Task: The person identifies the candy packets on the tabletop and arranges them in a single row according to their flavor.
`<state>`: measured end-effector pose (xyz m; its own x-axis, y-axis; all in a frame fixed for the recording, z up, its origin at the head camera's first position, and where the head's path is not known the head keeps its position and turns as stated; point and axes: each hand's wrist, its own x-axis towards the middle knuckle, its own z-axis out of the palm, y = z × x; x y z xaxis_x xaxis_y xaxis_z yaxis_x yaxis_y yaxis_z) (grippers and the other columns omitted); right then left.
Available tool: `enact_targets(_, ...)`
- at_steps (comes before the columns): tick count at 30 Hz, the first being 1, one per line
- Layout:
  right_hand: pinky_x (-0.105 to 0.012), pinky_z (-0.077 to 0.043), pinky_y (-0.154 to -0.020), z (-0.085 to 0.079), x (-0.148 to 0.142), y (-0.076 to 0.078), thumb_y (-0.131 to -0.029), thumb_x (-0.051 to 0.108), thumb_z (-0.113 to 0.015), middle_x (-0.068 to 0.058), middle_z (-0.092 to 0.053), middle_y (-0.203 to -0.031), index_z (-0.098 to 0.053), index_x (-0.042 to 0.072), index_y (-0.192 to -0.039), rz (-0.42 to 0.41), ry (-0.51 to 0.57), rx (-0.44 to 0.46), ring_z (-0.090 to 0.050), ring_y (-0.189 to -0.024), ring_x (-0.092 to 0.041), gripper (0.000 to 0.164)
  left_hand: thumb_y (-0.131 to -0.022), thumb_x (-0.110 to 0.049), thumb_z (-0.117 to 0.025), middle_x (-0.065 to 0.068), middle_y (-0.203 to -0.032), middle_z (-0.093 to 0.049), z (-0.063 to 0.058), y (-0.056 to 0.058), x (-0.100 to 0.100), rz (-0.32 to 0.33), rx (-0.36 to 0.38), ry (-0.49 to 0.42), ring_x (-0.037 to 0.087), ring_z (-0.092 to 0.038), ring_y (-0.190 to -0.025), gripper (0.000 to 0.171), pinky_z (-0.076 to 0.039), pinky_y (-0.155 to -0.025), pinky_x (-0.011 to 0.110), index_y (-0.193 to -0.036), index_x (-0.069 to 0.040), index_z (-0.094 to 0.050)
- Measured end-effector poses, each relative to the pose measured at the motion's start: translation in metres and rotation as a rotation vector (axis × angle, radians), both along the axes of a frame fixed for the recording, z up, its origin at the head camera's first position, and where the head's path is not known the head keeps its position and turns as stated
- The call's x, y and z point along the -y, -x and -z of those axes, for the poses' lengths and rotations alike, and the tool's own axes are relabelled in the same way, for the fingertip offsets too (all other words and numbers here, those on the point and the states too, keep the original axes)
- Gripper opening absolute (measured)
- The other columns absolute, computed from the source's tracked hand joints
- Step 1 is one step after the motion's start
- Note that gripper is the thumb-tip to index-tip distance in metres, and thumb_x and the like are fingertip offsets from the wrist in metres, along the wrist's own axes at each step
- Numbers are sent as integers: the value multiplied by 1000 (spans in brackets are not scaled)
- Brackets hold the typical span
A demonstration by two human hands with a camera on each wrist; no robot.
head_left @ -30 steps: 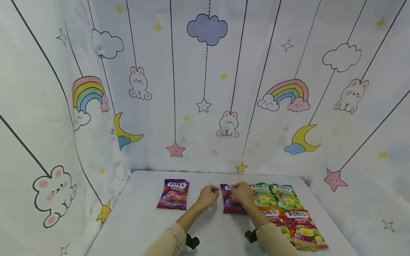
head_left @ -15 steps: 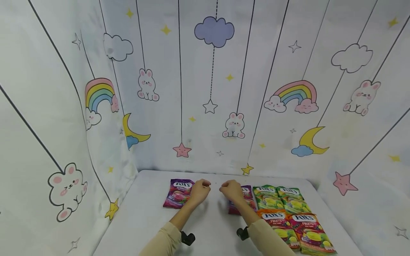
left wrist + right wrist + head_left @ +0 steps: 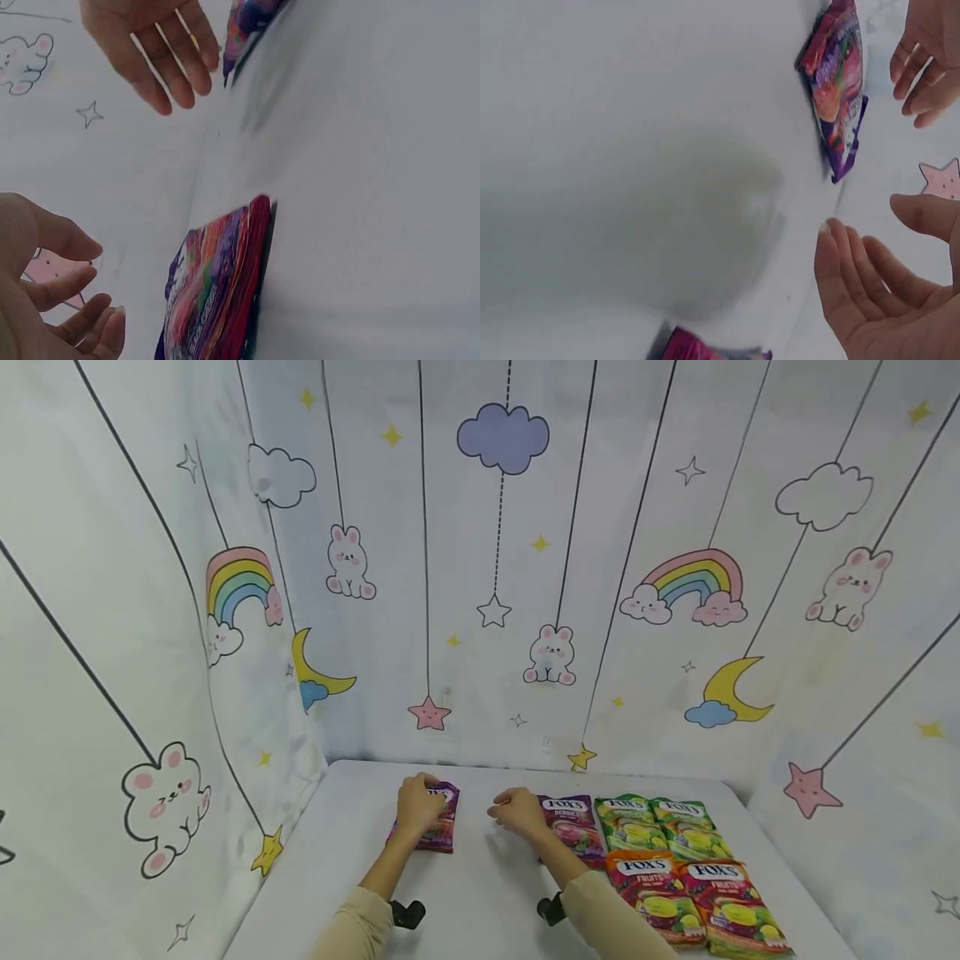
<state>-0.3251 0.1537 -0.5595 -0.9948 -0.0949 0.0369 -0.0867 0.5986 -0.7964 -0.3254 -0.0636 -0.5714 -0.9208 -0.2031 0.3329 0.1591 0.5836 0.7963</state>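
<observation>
My left hand (image 3: 417, 808) is over a purple Fox's Berries candy bag (image 3: 444, 828) lying at the left of the table, covering part of it in the head view. Seen from the left wrist, the fingers of this hand (image 3: 56, 296) are loosely bent and stand apart from the bag (image 3: 214, 281), with nothing in them. My right hand (image 3: 520, 812) hovers left of a second purple Berries bag (image 3: 573, 831). In the right wrist view the fingers of the right hand (image 3: 885, 292) are relaxed and hold nothing.
Two green Fox's bags (image 3: 632, 827) (image 3: 690, 831) lie right of the second purple bag. In front of them are an orange-topped bag (image 3: 652, 893) and a red Fruits bag (image 3: 731, 906). A printed cloth wall (image 3: 480, 693) closes off the back of the white table (image 3: 480, 902).
My left hand has moved left, over the left purple bag. My right hand has come off the right purple bag and shifted left. The camera view has turned slightly left.
</observation>
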Motion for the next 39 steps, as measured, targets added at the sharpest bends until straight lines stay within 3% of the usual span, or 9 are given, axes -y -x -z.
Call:
enact_targets(5, -28, -61, -62, 5, 23, 0, -87, 11, -79, -14, -78, -92, -72, -8, -113, -18, 87, 49, -77, -75, -24, 33, -81, -11, -66, 32, -114, -57, 0, -5, 36, -72, 139, 92, 48, -53, -107, 44, -47, -87, 61, -119, 11, -65)
enact_targets(9, -28, -61, -62, 9, 39, 3, -88, 10, -80, -17, -77, -94, -72, -9, -113, -19, 124, 97, -78, -76, -27, 32, -84, -14, -62, 36, -120, -52, 1, -8, 57, -81, 230, 142, 53, -50, -113, 50, -46, -92, 64, -125, 15, -60)
enact_targets(15, -32, -62, -63, 11, 58, 4, -86, 9, -81, -18, -77, -88, -73, -10, -106, 12, 138, 143, -78, -73, -30, 28, -87, -17, -60, 40, -117, -56, 3, -12, 79, -71, 295, 183, 57, -57, -109, 51, -49, -92, 67, -123, 20, -58)
enact_targets(22, -30, -60, -65, 20, 77, 1, -82, 11, -84, -11, -75, -80, -75, -1, -92, 95, 38, 157, -77, -69, -27, 19, -87, -14, -58, 36, -116, -66, 18, -13, 90, -3, 349, 205, 53, -62, -113, 45, -51, -98, 61, -116, 19, -63)
enact_targets(29, -28, -58, -54, 22, 85, 0, -78, 7, -82, -8, -70, -75, -70, 1, -84, 153, 57, 141, -73, -64, -24, 15, -86, -11, -60, 23, -101, -72, 24, -5, 92, 91, 369, 133, 38, -67, -96, 29, -57, -86, 53, -101, 11, -71)
enact_targets(35, -29, -59, -57, 30, 86, 5, -77, 8, -82, -6, -69, -71, -72, 2, -82, 169, 58, 147, -70, -59, -19, 13, -89, -13, -62, 22, -100, -72, 27, -4, 89, 82, 405, 99, 36, -68, -96, 29, -57, -87, 51, -103, 11, -72)
enact_targets(39, -33, -61, -62, 36, 85, 8, -83, 9, -82, -8, -73, -71, -76, 1, -85, 182, 140, 192, -73, -61, -20, 11, -92, -14, -64, 23, -102, -72, 27, -5, 90, 77, 408, 74, 37, -67, -98, 30, -57, -87, 51, -104, 12, -71)
